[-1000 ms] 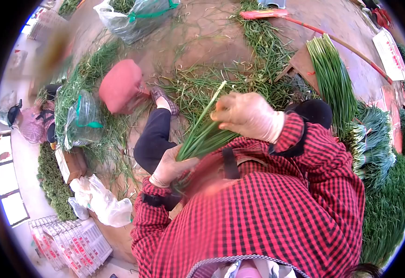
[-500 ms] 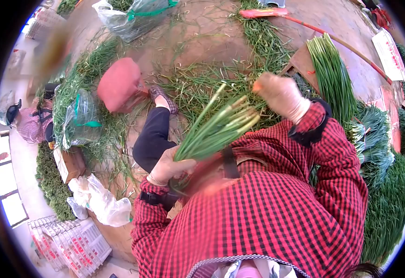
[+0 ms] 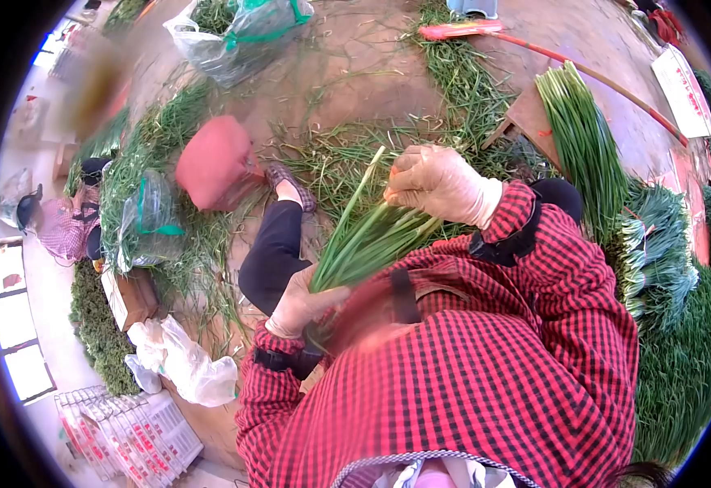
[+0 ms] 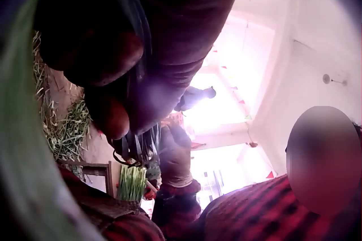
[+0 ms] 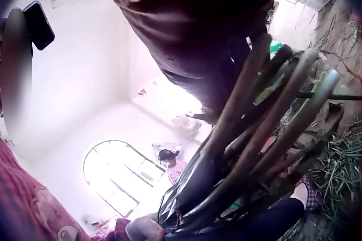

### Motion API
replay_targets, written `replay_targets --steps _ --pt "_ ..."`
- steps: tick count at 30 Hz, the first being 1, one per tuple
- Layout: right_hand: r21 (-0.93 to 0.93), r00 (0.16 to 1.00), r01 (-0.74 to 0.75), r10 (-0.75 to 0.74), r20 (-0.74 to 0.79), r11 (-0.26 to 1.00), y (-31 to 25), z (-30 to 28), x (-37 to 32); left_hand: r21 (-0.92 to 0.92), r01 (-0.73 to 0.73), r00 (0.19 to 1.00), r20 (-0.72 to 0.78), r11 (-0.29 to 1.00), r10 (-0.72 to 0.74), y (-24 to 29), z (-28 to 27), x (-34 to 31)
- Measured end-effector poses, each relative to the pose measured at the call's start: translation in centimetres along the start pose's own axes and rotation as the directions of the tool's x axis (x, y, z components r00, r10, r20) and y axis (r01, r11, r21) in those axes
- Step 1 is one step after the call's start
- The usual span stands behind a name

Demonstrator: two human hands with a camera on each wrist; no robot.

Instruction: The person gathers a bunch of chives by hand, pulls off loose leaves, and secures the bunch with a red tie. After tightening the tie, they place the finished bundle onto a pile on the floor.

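Note:
My gloved left hand (image 3: 301, 302) grips a bunch of green chives (image 3: 367, 248) around its leafy part, thumb across the front. The pale stalk ends fan out up and to the right, and one longer stalk (image 3: 363, 183) stands apart from the others. My gloved right hand (image 3: 441, 185) is over the pale ends, its fingers curled in and pinching there; an orange patch shows at a fingertip. Close up in the right wrist view, several thick stalk ends (image 5: 249, 133) spread beside the dark right hand (image 5: 198, 32). The left wrist view has the left hand's curled fingers (image 4: 107, 60) in shadow.
Loose green trimmings (image 3: 339, 154) litter the floor ahead. A larger bundle of chives (image 3: 579, 122) lies on a small wooden stand to the right, near tied bunches (image 3: 656, 244). A red stool (image 3: 219, 163), plastic bags (image 3: 184, 362) and another person (image 3: 67, 224) are on the left.
My right hand lifted off the stalk ends to the upper right half a second ago, and now it is back over them. The left hand keeps its hold on the chives.

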State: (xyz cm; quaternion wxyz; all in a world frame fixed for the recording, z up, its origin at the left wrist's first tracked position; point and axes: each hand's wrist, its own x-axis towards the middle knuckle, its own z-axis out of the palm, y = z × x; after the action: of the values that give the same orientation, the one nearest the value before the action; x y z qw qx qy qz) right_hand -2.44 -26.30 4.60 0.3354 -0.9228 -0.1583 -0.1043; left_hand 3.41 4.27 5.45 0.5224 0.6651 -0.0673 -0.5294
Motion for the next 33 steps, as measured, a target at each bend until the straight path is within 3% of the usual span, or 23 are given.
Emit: replay_targets --steps 3,5,7,9,10,11,13,15,16,20,22,23,24,27,28,29,31,33 --pt "0.264 0.975 -0.124 0.166 -0.146 0.957 0.4 0.5 -1.3 -0.024 0.044 0.998 0.052 0.999 -0.043 -0.4 -0.4 0.2" --pt "0.499 0.888 -0.210 0.378 -0.262 0.841 1.8 -0.6 -2.1 -0.011 0.040 0.996 0.082 0.999 -0.039 -0.8 -0.7 0.4" --pt "0.341 0.805 -0.389 0.495 -0.325 0.856 5.5 -2.9 -3.7 -0.049 0.042 0.993 0.111 0.998 -0.036 -1.1 -1.0 0.5" --pt "0.564 0.781 -0.323 0.551 -0.295 0.760 5.5 -2.7 -4.0 -0.138 0.063 0.989 0.139 0.988 -0.044 -1.4 -1.5 0.4" --pt "0.662 0.769 -0.282 0.576 -0.277 0.695 4.9 -2.8 -3.8 -0.141 0.050 0.988 0.153 0.989 -0.028 -1.4 -1.5 0.6" --pt "0.592 0.821 -0.399 0.560 -0.110 0.700 4.2 -3.0 -3.6 -0.115 0.056 0.988 0.147 0.992 -0.039 -1.2 -1.4 0.8" --pt "0.820 0.882 -0.331 0.463 0.093 0.467 2.4 -2.0 -2.2 -0.060 0.065 0.990 0.133 0.996 -0.057 -0.3 -0.4 1.1" --pt "0.801 0.864 -0.450 0.420 0.278 0.395 1.6 -2.5 -0.7 -0.058 0.043 0.992 0.123 0.997 -0.036 0.3 0.6 1.0" --pt "0.828 0.881 -0.420 0.385 0.275 0.371 1.5 -2.5 -0.3 -0.067 0.044 0.993 0.116 0.997 -0.036 0.8 1.2 0.7" --pt "0.717 0.880 -0.453 0.396 0.264 0.529 1.7 -2.2 0.1 -0.067 0.058 0.990 0.132 0.996 -0.049 0.2 0.6 0.3" --pt "0.330 0.943 -0.327 0.326 0.059 0.886 1.7 -2.0 -0.5 -0.061 0.050 0.989 0.146 0.997 -0.040 -0.2 0.4 0.4" --pt "0.081 0.968 -0.247 0.250 -0.023 0.966 1.7 -2.1 -0.9 -0.046 0.043 0.988 0.153 0.998 -0.036 -0.4 0.4 0.4" --pt "0.070 0.967 -0.180 0.189 -0.168 0.981 2.4 -1.6 -1.5 -0.031 0.035 0.987 0.160 0.999 -0.030 -0.6 0.3 0.5" --pt "0.146 0.832 -0.419 0.443 -0.333 0.896 5.1 -3.1 -2.7 -0.038 0.005 0.986 0.168 0.999 0.001 -1.8 -0.4 0.9" --pt "0.165 0.722 -0.617 0.637 -0.271 0.770 6.5 -4.0 -3.0 -0.093 -0.005 0.988 0.152 0.996 0.020 -2.4 -0.6 0.9" --pt "0.145 0.668 -0.723 0.737 -0.103 0.676 7.8 -4.8 -3.8 -0.146 -0.017 0.990 0.135 0.989 0.037 -3.1 -0.7 1.0" --pt "0.446 0.854 -0.412 0.507 -0.114 0.795 7.4 -3.3 -4.5 -0.203 -0.043 0.993 0.096 0.978 0.063 -3.3 -0.7 1.2" --pt "0.772 0.915 -0.297 0.399 0.061 0.562 5.4 -2.1 -3.9 -0.216 -0.069 0.995 0.053 0.974 0.082 -3.1 -0.1 1.8"
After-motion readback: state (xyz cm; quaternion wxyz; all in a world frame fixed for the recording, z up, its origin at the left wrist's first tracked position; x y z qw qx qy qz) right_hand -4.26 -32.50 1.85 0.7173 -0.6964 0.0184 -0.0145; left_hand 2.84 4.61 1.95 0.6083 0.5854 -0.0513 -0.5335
